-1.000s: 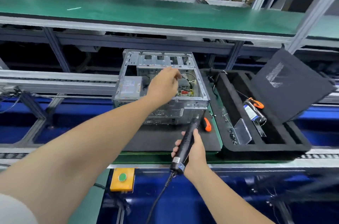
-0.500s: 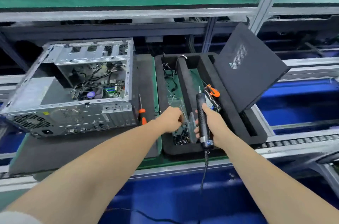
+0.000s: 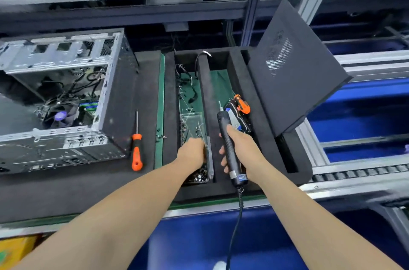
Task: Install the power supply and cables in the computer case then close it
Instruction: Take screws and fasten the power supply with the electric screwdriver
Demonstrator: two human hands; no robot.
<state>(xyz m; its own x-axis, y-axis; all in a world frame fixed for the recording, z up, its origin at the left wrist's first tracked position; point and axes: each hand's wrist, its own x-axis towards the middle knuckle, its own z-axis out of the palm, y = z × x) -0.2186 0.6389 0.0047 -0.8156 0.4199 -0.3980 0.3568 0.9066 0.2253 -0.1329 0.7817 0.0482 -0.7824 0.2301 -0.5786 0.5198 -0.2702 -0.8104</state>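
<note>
The open computer case (image 3: 59,52) lies on its side at the left, with the motherboard, a fan and loose black cables showing inside. A grey power supply (image 3: 11,114) sits in its near-left corner. My left hand (image 3: 192,151) reaches down into a clear box of screws (image 3: 192,121) in the black foam tray (image 3: 168,114); its fingertips are hidden. My right hand (image 3: 241,148) grips a black corded electric screwdriver (image 3: 222,119), tip pointing away, over the tray's middle divider. The black side panel (image 3: 294,74) leans tilted on the tray's right side.
An orange-handled screwdriver (image 3: 136,152) lies on the black mat (image 3: 143,83) between case and tray. Loose cables (image 3: 188,79) and another orange-handled tool (image 3: 242,104) on a black-blue part lie in the tray. Conveyor rollers (image 3: 354,172) run at the right; a yellow box (image 3: 15,249) sits bottom left.
My left hand left the case and went right into the screw box. My right hand carried the electric screwdriver up over the tray. My view swung right.
</note>
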